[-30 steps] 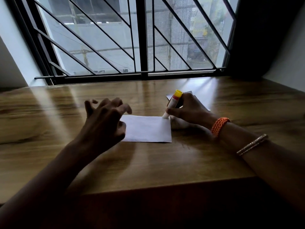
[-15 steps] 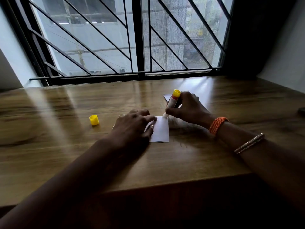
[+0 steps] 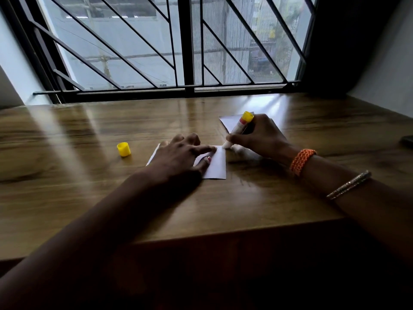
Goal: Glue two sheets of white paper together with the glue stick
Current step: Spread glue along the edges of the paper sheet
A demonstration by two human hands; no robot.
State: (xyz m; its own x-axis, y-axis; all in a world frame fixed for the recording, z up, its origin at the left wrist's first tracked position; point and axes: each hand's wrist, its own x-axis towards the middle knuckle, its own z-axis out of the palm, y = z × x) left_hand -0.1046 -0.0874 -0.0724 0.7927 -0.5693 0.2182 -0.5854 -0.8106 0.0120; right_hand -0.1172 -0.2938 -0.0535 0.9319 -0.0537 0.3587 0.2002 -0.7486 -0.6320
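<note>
A small white sheet (image 3: 217, 164) lies flat on the wooden table (image 3: 89, 175). My left hand (image 3: 178, 157) rests on it with fingers spread, pressing it down and hiding most of it. My right hand (image 3: 259, 137) grips the glue stick (image 3: 238, 128), a white tube with a yellow end, tilted with its tip touching the sheet's far right corner. A second white sheet (image 3: 230, 121) lies behind my right hand, mostly hidden. The yellow glue cap (image 3: 123, 149) stands on the table left of the sheet.
A barred window (image 3: 178, 52) runs along the table's far edge. A dark object (image 3: 407, 140) sits at the right border. The table's front edge (image 3: 223, 233) is near me. An orange wristband and a bangle are on my right wrist.
My left hand came down from above the table onto the sheet and now presses it flat. The glue stick's tip stays at the sheet's far right corner. The camera shifted slightly.
</note>
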